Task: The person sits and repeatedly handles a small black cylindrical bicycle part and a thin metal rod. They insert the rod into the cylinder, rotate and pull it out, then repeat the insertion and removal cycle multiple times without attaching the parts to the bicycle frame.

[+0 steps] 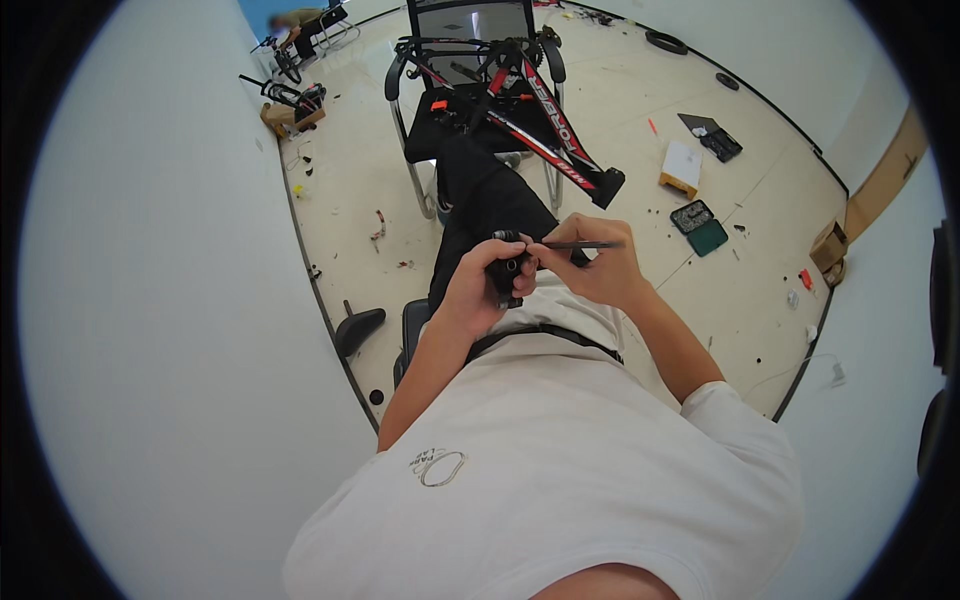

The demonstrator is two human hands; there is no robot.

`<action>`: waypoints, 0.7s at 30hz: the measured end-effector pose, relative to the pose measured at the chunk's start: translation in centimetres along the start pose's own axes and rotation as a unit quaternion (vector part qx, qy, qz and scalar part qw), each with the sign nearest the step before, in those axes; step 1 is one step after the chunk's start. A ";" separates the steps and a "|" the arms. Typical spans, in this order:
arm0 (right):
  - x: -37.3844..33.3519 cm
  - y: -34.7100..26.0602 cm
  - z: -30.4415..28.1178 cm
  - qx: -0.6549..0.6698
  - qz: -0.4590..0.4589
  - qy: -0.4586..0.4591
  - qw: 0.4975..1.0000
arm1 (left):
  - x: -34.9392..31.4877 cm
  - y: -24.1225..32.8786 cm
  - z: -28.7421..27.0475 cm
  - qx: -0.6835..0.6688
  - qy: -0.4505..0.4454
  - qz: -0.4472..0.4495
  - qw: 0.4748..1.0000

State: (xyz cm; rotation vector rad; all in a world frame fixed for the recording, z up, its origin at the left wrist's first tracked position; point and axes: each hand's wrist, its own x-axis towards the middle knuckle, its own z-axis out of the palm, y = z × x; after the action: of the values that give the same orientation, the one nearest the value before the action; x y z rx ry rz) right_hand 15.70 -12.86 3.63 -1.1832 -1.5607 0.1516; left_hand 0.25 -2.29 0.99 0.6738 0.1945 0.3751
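Observation:
My left hand (474,284) is closed around a small black metal bicycle part (505,270) in front of my waist. The part has a round hole in its side and shiny bits at its upper end; its exact kind I cannot make out. My right hand (598,262) pinches a thin, dark, rod-shaped tool (590,245), held nearly level. The fingertips of both hands meet at the part's right side, where they hide the tool's inner end.
A red and black bicycle frame (545,120) lies across a black chair (420,140) ahead. To the right on the floor are an open green-black case (700,228), a toolbox (720,145) and a white-orange box (681,168). A saddle (360,330) lies left; a person (297,28) is far left.

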 end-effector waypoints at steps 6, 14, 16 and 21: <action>1.1 -0.5 0.6 0.004 -0.089 -0.002 0.996 | 0.2 0.4 -0.1 -0.033 -0.010 -0.010 0.999; 0.4 -1.1 -0.1 -0.029 -0.019 -0.034 0.999 | 0.1 0.0 -0.1 -0.033 -0.021 -0.018 0.999; 0.4 -0.6 -0.2 -0.048 -0.036 -0.007 0.998 | 0.0 0.0 0.2 -0.013 -0.003 -0.014 1.000; 0.5 0.0 0.4 -0.023 -0.036 0.020 0.999 | 0.1 -0.1 0.1 0.012 0.017 0.005 1.000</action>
State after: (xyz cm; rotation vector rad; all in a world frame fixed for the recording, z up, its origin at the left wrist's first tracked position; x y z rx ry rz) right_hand 15.42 -12.27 3.76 -1.1585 -1.5760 0.0445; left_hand 0.45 -2.40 0.98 0.6934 0.2284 0.3950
